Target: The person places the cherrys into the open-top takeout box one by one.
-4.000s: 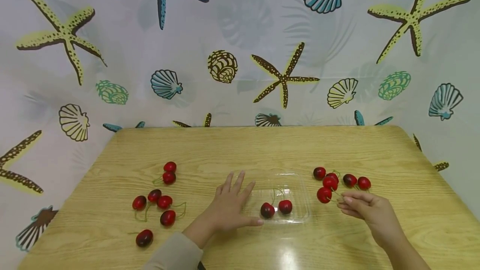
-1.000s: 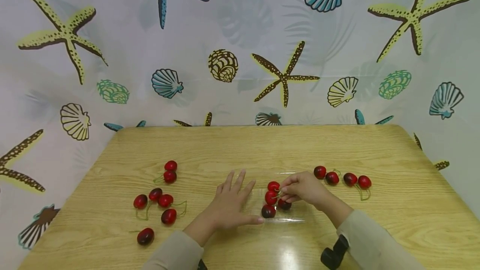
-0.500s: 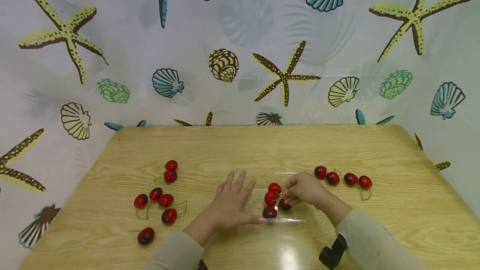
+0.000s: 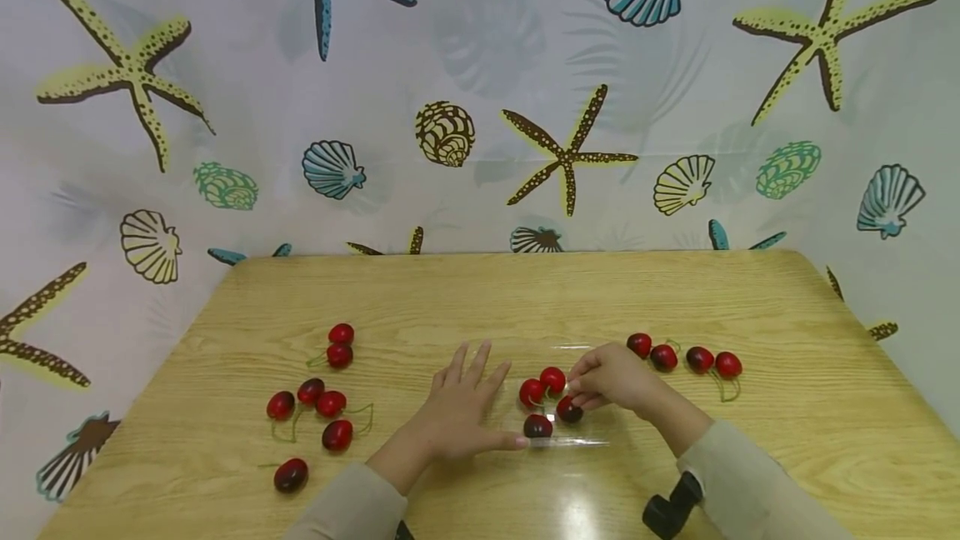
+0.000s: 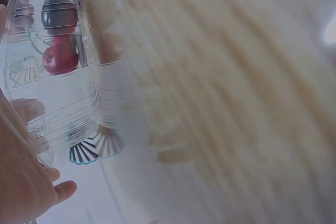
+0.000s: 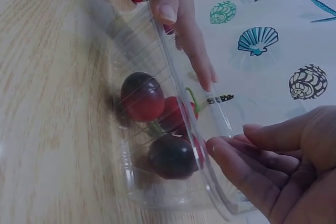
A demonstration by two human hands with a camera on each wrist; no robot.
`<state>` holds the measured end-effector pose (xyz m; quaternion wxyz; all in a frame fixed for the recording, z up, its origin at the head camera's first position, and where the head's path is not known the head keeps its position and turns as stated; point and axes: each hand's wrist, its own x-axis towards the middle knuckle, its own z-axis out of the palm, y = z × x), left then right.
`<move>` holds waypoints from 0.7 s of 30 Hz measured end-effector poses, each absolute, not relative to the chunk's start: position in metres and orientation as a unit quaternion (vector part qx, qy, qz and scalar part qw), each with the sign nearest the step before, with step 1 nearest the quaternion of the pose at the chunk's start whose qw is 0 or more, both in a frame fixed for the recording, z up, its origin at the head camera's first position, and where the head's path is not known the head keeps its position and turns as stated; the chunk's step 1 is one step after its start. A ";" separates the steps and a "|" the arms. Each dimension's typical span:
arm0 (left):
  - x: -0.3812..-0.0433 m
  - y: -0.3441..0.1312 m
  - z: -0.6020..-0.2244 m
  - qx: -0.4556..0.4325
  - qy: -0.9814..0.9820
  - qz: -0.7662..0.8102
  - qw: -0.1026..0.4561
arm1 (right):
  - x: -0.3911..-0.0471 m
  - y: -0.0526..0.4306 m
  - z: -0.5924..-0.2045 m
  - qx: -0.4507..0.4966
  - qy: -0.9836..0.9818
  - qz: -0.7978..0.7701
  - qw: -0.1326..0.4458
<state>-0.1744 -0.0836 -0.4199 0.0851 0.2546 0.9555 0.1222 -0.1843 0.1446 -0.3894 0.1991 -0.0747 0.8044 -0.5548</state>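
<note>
A clear rectangular plastic tray (image 4: 570,442) on the wooden table (image 4: 480,298) holds four round red cherries (image 4: 552,380); the left hand (image 4: 462,415), fingers spread, touches its left edge; the right hand (image 4: 612,377), fingers loosely bent, is at its right.

I no longer have my right grip (image 4: 615,377) out toward the right edge of the desk (image 4: 450,298) holding the two bright red cherries (image 4: 532,393): it is now farther left, at the clear tray (image 4: 570,442), and off them. The cherries now lie inside the tray; since half a second ago, the nearer one sits farther toward the desk's left edge.
</note>
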 end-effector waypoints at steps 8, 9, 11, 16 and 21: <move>-0.175 -0.084 -0.420 0.254 0.956 0.122 0.084 | -0.182 0.156 -0.388 -0.076 0.774 -0.599 0.193; -0.175 -0.084 -0.420 0.254 0.956 0.123 0.084 | -0.182 0.158 -0.388 -0.077 0.772 -0.601 0.191; -0.175 -0.084 -0.420 0.253 0.955 0.126 0.086 | -0.182 0.161 -0.387 -0.071 0.770 -0.606 0.189; -0.175 -0.084 -0.420 0.256 0.954 0.130 0.085 | -0.182 0.168 -0.386 -0.065 0.764 -0.617 0.178; -0.174 -0.084 -0.420 0.260 0.954 0.127 0.081 | -0.181 0.175 -0.386 -0.065 0.761 -0.623 0.169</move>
